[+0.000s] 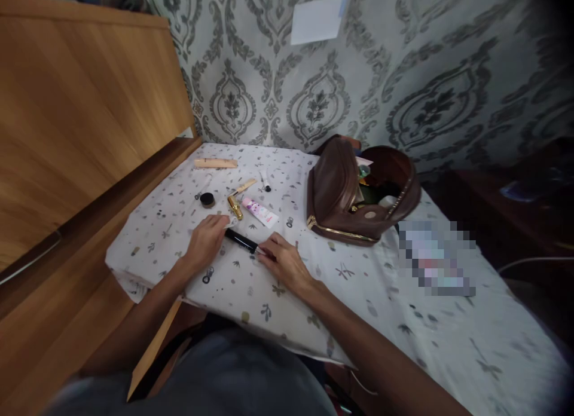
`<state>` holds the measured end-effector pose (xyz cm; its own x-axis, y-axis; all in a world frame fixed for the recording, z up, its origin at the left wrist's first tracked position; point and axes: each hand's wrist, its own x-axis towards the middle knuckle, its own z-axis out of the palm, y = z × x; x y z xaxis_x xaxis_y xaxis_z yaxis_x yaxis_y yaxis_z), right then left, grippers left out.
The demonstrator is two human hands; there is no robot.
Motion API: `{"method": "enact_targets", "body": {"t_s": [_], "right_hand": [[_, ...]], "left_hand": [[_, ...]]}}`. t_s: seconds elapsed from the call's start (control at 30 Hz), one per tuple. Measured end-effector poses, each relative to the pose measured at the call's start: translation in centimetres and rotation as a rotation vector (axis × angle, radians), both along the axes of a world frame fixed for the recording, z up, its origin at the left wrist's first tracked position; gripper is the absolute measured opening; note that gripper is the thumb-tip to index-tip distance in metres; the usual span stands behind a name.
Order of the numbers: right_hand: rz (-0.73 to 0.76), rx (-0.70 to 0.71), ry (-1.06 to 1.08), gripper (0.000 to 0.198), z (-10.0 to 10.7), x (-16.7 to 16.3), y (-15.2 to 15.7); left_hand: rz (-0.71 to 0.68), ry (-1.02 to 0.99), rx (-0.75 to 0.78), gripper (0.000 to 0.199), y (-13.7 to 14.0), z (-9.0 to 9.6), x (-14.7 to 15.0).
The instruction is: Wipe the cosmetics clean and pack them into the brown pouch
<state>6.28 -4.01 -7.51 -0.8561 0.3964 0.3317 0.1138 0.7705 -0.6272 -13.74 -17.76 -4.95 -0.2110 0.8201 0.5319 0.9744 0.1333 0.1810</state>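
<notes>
A slim, glossy black cosmetic tube [241, 240] with a silvery right end spans the gap between my hands, just above or on the patterned cloth. My right hand [284, 260] pinches the silvery end between thumb and fingers. At the other end, my left hand [206, 242] is closed with its fingertips on the tube; a small whitish bit shows there, too unclear to name. Just beyond lie a pink-and-white squeeze tube [260, 211], a gold tube [235, 207] and a small round pot with a black lid [207, 199].
A brown leather bag [345, 192] stands unzipped at the right, with various items inside. Farther back lie a beige strip-like case [216, 163] and a small white tube with a black cap [265, 182]. Wooden furniture [89, 123] borders the left; a blurred-out object [437, 260] lies right.
</notes>
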Motion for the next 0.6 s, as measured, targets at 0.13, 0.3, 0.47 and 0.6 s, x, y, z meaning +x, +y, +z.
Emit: {"method": "enact_targets", "body": {"t_s": [0.13, 0.3, 0.47, 0.6], "right_hand": [[-0.008, -0.034, 0.006, 0.006, 0.0, -0.2, 0.0], [0.022, -0.037, -0.009, 0.012, 0.4, -0.1, 0.2], [0.018, -0.04, 0.014, 0.013, 0.3, 0.0, 0.4], [-0.004, 0.006, 0.006, 0.015, 0.1, 0.0, 0.3]], "left_hand": [[-0.042, 0.041, 0.106, 0.022, 0.1, 0.3, 1.9], [-0.263, 0.263, -0.021, 0.019, -0.4, -0.3, 5.5], [-0.015, 0.104, -0.124, 0.023, -0.6, -0.6, 2.9], [0.062, -0.055, -0.117, 0.027, -0.8, -0.4, 0.1]]}}
